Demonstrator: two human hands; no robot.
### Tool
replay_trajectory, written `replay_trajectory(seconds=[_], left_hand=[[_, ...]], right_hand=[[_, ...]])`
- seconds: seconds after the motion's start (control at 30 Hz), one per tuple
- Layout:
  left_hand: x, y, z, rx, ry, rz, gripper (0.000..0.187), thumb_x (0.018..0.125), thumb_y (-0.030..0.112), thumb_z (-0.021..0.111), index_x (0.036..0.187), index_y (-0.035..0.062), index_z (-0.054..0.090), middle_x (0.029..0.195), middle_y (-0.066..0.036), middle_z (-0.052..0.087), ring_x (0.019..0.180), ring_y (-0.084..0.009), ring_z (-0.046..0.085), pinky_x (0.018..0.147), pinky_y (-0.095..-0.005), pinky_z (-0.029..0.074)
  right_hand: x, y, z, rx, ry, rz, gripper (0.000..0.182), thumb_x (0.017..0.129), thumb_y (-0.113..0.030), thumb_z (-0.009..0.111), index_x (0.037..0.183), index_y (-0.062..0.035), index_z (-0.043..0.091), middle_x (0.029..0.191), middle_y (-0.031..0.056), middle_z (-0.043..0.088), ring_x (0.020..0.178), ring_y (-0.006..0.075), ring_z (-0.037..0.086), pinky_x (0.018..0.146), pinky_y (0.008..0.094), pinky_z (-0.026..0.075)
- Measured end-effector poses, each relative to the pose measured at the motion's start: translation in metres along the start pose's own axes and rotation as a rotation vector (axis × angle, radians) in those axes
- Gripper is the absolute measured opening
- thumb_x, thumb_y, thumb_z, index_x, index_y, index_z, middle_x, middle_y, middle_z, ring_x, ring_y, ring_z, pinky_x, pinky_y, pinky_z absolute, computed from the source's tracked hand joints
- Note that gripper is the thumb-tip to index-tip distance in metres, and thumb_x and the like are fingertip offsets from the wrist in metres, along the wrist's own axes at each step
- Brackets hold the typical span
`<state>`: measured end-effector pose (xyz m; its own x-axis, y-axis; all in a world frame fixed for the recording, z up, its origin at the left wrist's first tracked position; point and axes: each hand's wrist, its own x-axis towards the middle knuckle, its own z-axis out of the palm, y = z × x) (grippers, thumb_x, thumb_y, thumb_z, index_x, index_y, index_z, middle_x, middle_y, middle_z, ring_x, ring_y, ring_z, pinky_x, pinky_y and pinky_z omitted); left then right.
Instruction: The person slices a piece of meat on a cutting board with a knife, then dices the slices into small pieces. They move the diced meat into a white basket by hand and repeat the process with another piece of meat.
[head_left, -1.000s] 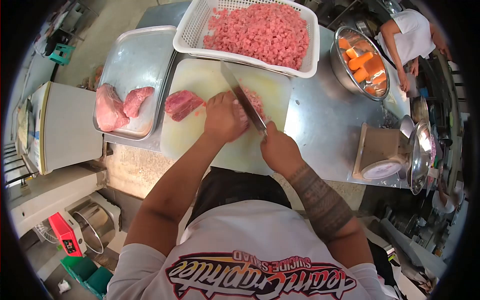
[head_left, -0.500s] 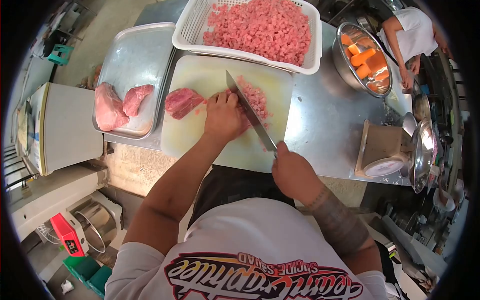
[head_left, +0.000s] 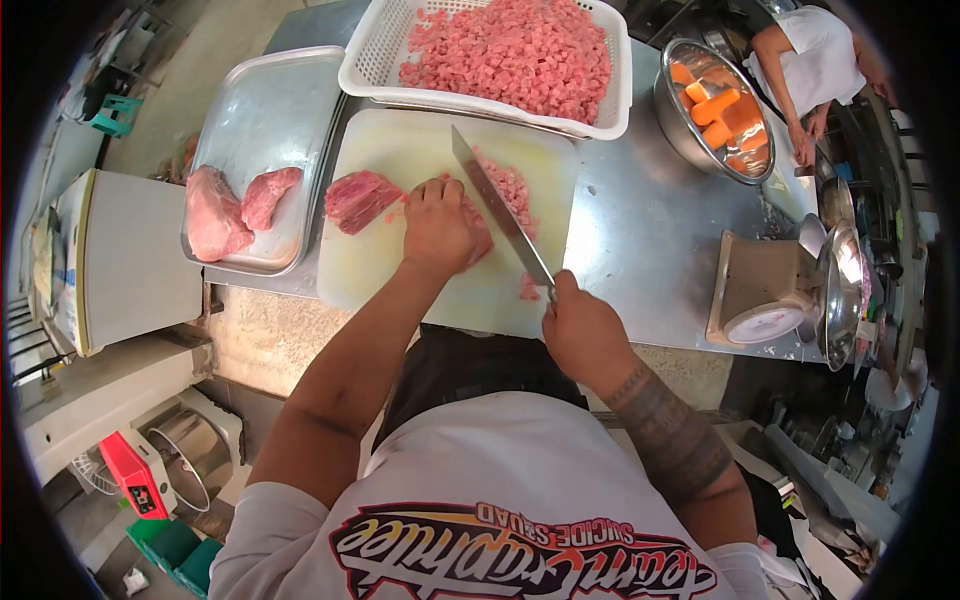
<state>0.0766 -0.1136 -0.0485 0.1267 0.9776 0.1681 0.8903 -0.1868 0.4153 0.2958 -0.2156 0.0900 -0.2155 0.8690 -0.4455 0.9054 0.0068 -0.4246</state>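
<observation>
Meat point(head_left: 483, 243) at frame centre is gripped by the left hand point(head_left: 438, 228); if the knife point(head_left: 506, 215), gripped in the right hand point(head_left: 590, 335), slips, it could cut left fingers point(head_left: 434, 190).

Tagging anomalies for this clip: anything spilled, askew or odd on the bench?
Only minor: a few stray meat bits lie on the cutting board near the handle end of the knife, apart from the diced pile across the blade. Nothing else stands out.
</observation>
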Motion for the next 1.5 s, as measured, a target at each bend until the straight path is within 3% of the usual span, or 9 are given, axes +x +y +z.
replay_trajectory(seconds=[0.27, 0.37, 0.57, 0.67, 0.77, 0.87, 0.97, 1.4, 1.5], left_hand=[[-0.001, 0.003, 0.0, -0.025, 0.044, -0.008, 0.03, 0.094, 0.019, 0.062, 0.117, 0.0003, 0.063, 0.121, -0.021, 0.064, 0.124, -0.0417, 0.057, 0.111, -0.0538, 0.041], [-0.001, 0.0, 0.004, -0.005, 0.163, 0.109, 0.045, 0.089, 0.013, 0.059, 0.129, -0.0081, 0.06, 0.118, -0.022, 0.064, 0.114, -0.0402, 0.06, 0.103, -0.0541, 0.044], [-0.002, -0.002, 0.004, 0.003, 0.139, 0.1, 0.044, 0.091, 0.013, 0.058, 0.13, -0.0068, 0.059, 0.118, -0.021, 0.065, 0.113, -0.0405, 0.059, 0.103, -0.0551, 0.044], [-0.001, -0.001, -0.005, -0.192, -0.009, -0.069, 0.055, 0.097, 0.026, 0.062, 0.14, -0.007, 0.053, 0.133, -0.027, 0.06, 0.127, -0.046, 0.055, 0.113, -0.0558, 0.04], [-0.021, -0.003, -0.029, 0.088, -0.007, 0.056, 0.09, 0.093, 0.049, 0.074, 0.154, -0.0067, 0.039, 0.154, -0.032, 0.045, 0.145, -0.0522, 0.041, 0.123, -0.0568, 0.033], [-0.026, 0.007, -0.048, 0.194, -0.257, 0.094, 0.124, 0.076, 0.062, 0.087, 0.159, -0.008, 0.028, 0.166, -0.035, 0.028, 0.156, -0.0549, 0.025, 0.129, -0.0564, 0.027], [-0.019, -0.003, -0.04, 0.13, -0.327, 0.072, 0.133, 0.071, 0.059, 0.092, 0.161, -0.0098, 0.023, 0.164, -0.035, 0.029, 0.153, -0.0531, 0.03, 0.126, -0.0568, 0.03], [-0.02, 0.005, -0.015, -0.003, -0.083, 0.1, 0.125, 0.069, 0.056, 0.093, 0.157, -0.0088, 0.032, 0.152, -0.032, 0.043, 0.143, -0.0487, 0.041, 0.122, -0.0565, 0.035], [-0.023, -0.002, -0.015, -0.101, 0.022, 0.127, 0.097, 0.081, 0.048, 0.087, 0.149, -0.0059, 0.044, 0.147, -0.03, 0.05, 0.138, -0.0487, 0.048, 0.117, -0.0537, 0.042]], right_hand=[[-0.001, -0.015, -0.022, 0.017, -0.112, -0.08, 0.028, 0.096, -0.006, 0.055, 0.12, 0.0067, 0.05, 0.087, 0.0279, 0.071, 0.085, 0.0471, 0.071, 0.078, 0.056, 0.057], [0.055, -0.012, 0.019, 0.022, -0.06, -0.11, 0.041, 0.096, -0.008, 0.053, 0.132, 0.0111, 0.049, 0.095, 0.03, 0.071, 0.091, 0.0476, 0.071, 0.082, 0.0562, 0.057], [0.096, -0.009, 0.06, 0.11, 0.233, -0.234, 0.029, 0.096, -0.01, 0.056, 0.12, 0.0054, 0.049, 0.093, 0.0313, 0.071, 0.09, 0.051, 0.07, 0.082, 0.0607, 0.055], [0.068, -0.002, 0.047, 0.071, 0.141, -0.146, 0.026, 0.097, -0.011, 0.057, 0.118, 0.0037, 0.051, 0.092, 0.0291, 0.072, 0.086, 0.0497, 0.071, 0.078, 0.0601, 0.056], [0.034, 0.012, 0.024, 0.016, -0.001, -0.034, 0.046, 0.1, -0.013, 0.054, 0.141, 0.0047, 0.049, 0.091, 0.0268, 0.074, 0.083, 0.0463, 0.073, 0.076, 0.0559, 0.059], [0.017, 0.023, 0.034, 0.016, 0.103, -0.05, 0.044, 0.103, -0.018, 0.055, 0.141, 0.0034, 0.049, 0.084, 0.0244, 0.073, 0.077, 0.0453, 0.073, 0.071, 0.0561, 0.059], [0.014, 0.022, 0.044, -0.086, 0.109, -0.033, 0.04, 0.105, -0.021, 0.054, 0.137, 0.0031, 0.051, 0.084, 0.024, 0.074, 0.078, 0.0448, 0.074, 0.071, 0.056, 0.059], [0.02, 0.034, 0.044, 0.026, 0.038, -0.106, 0.044, 0.102, -0.017, 0.056, 0.14, 0.0052, 0.048, 0.09, 0.0261, 0.074, 0.086, 0.0468, 0.073, 0.078, 0.0557, 0.058], [0.018, 0.031, 0.026, 0.038, 0.033, -0.094, 0.036, 0.101, -0.016, 0.056, 0.131, 0.0039, 0.051, 0.089, 0.0271, 0.073, 0.085, 0.047, 0.073, 0.077, 0.056, 0.058]])
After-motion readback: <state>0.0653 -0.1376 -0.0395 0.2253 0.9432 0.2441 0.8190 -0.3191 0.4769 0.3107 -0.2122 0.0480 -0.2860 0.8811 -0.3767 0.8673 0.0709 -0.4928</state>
